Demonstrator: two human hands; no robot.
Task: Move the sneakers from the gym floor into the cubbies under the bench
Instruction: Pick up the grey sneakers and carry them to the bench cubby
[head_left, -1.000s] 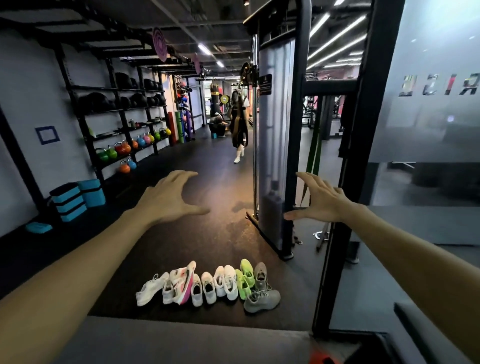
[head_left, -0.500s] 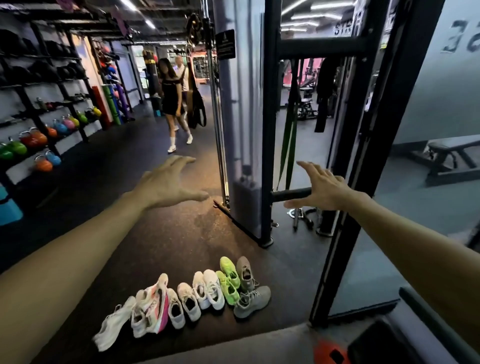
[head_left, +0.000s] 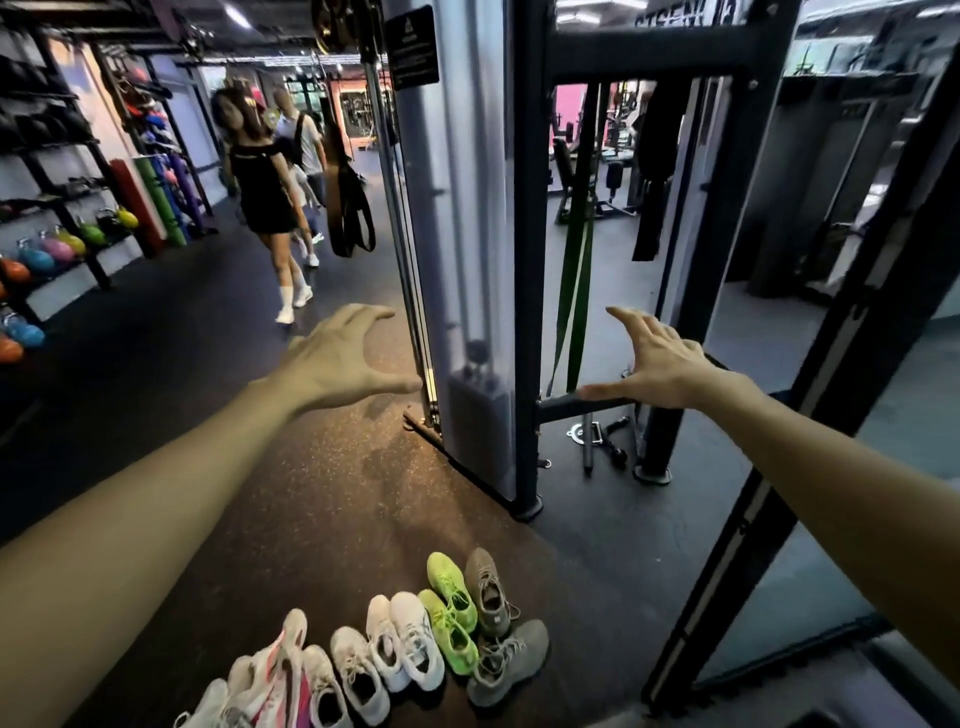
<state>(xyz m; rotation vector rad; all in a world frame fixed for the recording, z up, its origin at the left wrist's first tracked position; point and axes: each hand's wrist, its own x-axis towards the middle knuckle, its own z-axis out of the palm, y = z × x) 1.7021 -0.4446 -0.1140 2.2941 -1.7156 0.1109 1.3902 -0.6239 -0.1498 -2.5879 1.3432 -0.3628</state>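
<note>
Head view shows both arms stretched forward over the gym floor (head_left: 322, 499), each hand raised in the air and holding nothing. At 10 o'clock from the frame's centre, the left hand (head_left: 337, 358) has its fingers spread and lightly bent, thumb pointing toward the cable machine (head_left: 467, 260). At 2 o'clock, the right hand (head_left: 657, 366) is also spread, palm down, its thumb reaching toward the machine's dark frame.

Sneakers (head_left: 395, 649) lie in a row on the floor at 6 o'clock, well below both hands and apart from them. From the left of the row: white and pink sneakers (head_left: 280, 675) partly cut off by the bottom edge, 2 or 3 white sneakers (head_left: 410, 639), 2 neon green sneakers (head_left: 451, 608), and 2 grey sneakers (head_left: 498, 629), one upright beside the green pair and one lying across its heel.

At 9 o'clock, a dark rack (head_left: 67, 208) carries coloured kettlebells (head_left: 57, 249). At 11 o'clock, a person in black (head_left: 267, 192) walks on the floor, blurred. A green resistance band (head_left: 574, 291) hangs inside the machine frame at 1 o'clock.
</note>
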